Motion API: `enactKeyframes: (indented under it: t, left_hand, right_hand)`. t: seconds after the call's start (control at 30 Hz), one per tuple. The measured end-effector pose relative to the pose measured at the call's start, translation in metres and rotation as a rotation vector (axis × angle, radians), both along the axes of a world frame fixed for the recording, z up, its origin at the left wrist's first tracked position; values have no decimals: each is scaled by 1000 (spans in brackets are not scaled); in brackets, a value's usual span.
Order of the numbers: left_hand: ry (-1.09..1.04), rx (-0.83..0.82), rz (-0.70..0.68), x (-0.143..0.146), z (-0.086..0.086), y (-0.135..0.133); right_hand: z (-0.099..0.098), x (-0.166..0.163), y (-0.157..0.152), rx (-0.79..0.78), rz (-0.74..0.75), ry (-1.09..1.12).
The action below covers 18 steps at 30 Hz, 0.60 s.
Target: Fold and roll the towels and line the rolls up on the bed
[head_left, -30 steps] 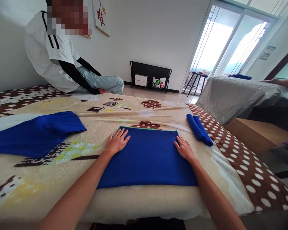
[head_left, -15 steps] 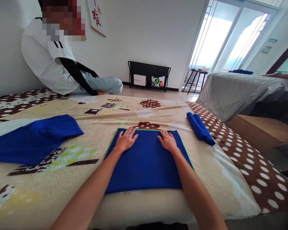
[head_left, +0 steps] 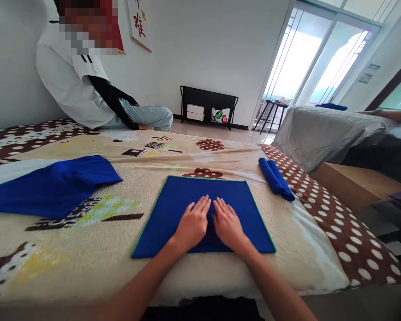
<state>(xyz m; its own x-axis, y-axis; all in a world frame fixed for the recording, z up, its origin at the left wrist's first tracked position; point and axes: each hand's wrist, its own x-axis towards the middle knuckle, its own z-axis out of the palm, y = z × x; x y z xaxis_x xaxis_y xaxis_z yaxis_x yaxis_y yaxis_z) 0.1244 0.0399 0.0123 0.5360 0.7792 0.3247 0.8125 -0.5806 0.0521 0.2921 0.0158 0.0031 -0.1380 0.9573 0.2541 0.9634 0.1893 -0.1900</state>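
Observation:
A blue towel with a thin green edge lies flat on the patterned blanket in front of me. My left hand and my right hand rest side by side on its middle near part, palms down, fingers stretched out. Neither hand holds anything. A rolled blue towel lies to the right, near the bed's dotted border. A loose, crumpled blue towel lies to the left.
Another person in a white top sits at the far left corner of the bed. A grey-covered piece of furniture stands to the right. A black low shelf stands by the far wall. Glass doors are at the back right.
My hands slid from the towel's far corners inward and toward me, and now lie together at its middle. The towel lies flatter and looks squarer.

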Motion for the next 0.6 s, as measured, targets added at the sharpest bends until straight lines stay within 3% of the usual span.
enactKeyframes:
  t: [0.07, 0.13, 0.33, 0.47, 0.6]
  left_hand:
    - [5, -9, -16, 1, -11, -26]
    - [-4, -6, 21, -15, -21, -43]
    - [-65, 80, 259, -112, -41, -72]
    - [-54, 102, 109, -165, -52, -82]
    - [-138, 106, -27, -198, -56, -80]
  right_hand:
    - [-7, -16, -20, -11, 25, 0]
    - [-12, -8, -38, -12, 8, 1]
    - [-32, 93, -97, 61, -117, -4]
    - [-45, 148, -135, 44, 32, 20]
    - [-44, 174, -148, 29, 101, 92]
